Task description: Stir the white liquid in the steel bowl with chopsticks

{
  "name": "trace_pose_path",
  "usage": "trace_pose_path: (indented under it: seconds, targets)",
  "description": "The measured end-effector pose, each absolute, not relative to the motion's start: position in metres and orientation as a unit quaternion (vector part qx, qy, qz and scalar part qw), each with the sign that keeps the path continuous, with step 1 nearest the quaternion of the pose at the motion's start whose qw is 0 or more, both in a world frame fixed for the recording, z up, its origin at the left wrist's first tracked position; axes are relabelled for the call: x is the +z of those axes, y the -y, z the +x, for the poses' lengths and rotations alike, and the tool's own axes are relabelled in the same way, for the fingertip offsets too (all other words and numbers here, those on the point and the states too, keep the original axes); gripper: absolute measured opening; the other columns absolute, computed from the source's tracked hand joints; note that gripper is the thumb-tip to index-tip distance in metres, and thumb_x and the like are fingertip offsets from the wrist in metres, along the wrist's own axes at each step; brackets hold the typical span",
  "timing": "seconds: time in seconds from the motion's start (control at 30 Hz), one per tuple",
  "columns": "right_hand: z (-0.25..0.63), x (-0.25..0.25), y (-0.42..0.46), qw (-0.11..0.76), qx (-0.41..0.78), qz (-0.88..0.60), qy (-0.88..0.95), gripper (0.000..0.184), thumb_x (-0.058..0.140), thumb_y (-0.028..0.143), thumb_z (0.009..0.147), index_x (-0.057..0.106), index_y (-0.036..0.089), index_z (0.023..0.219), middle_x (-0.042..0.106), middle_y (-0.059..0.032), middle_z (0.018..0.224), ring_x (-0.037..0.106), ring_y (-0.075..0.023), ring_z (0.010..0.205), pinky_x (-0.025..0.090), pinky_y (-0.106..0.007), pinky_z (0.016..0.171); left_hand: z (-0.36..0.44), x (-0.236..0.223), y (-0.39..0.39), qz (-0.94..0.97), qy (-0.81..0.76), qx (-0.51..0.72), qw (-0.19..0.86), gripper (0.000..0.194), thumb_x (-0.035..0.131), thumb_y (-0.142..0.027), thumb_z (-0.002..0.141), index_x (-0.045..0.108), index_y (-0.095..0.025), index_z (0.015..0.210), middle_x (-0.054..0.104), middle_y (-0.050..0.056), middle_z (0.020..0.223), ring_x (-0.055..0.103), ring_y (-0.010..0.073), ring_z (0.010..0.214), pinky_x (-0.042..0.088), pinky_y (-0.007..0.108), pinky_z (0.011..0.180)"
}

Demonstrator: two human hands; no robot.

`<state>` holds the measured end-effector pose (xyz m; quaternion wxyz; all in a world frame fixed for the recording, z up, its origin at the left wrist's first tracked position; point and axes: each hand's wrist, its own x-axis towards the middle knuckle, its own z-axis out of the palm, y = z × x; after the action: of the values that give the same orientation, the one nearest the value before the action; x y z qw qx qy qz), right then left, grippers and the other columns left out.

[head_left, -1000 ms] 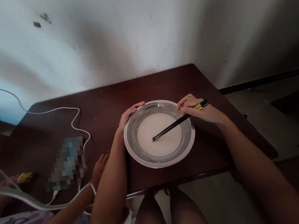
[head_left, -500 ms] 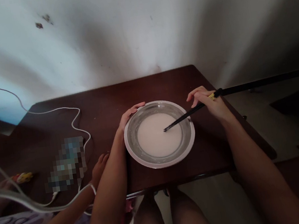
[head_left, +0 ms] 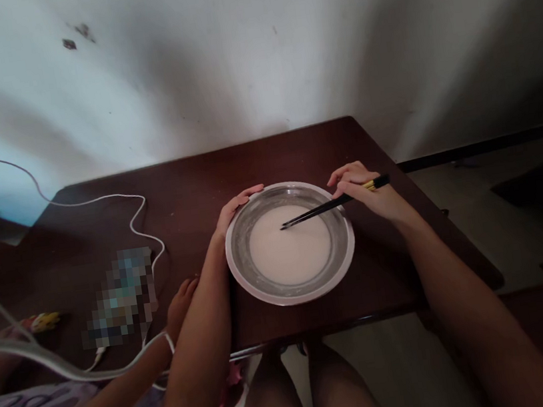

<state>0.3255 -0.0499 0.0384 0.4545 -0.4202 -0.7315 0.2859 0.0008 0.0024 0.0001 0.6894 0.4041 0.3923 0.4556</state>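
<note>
On the counter [head_left: 304, 148], the bowl [head_left: 341, 247] sits between the left hand [head_left: 233, 211], half-open against its far-left side, and the right hand [head_left: 361, 189], closed around chopsticks [head_left: 317, 210] slanting over it.

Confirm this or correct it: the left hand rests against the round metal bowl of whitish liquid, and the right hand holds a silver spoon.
No spoon: in the head view the right hand holds black chopsticks with gold bands. The left hand does rest against the round metal bowl.
</note>
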Motion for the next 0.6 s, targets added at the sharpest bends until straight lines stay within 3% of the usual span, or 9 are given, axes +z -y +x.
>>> trace_pose_path:
  seconds: [0.13,0.37,0.6]
  targets:
    - [0.332,0.042,0.05,0.491,0.294,-0.42,0.704,0.039,0.059,0.033,0.096,0.073,0.028,0.06,0.077,-0.0056,0.094,0.062,-0.0295,0.106,0.044,-0.052,0.105,-0.001,-0.001,-0.002,0.407,-0.394,0.455,0.687,0.033,0.076,-0.029,0.074,0.085,-0.02,0.104,0.083,0.007,0.109,0.071,0.0323,0.119,0.051,0.038,0.109]
    - [0.32,0.042,0.057,0.401,0.378,-0.386,0.74,0.031,0.063,0.036,0.096,0.079,0.028,0.07,0.078,-0.0056,0.099,0.063,-0.0284,0.111,0.045,-0.049,0.105,0.002,-0.002,-0.005,0.407,-0.396,0.458,0.683,0.032,0.076,-0.031,0.072,0.084,-0.021,0.102,0.083,0.007,0.108,0.071,0.0317,0.117,0.052,0.037,0.107]
    - [0.323,0.038,0.05,0.454,0.304,-0.425,0.722,0.031,0.065,0.04,0.095,0.078,0.029,0.069,0.077,-0.005,0.095,0.064,-0.0286,0.106,0.045,-0.05,0.103,-0.001,-0.004,-0.005,0.414,-0.394,0.451,0.686,0.034,0.077,-0.033,0.073,0.084,-0.022,0.104,0.083,0.008,0.108,0.071,0.0345,0.119,0.051,0.04,0.109]
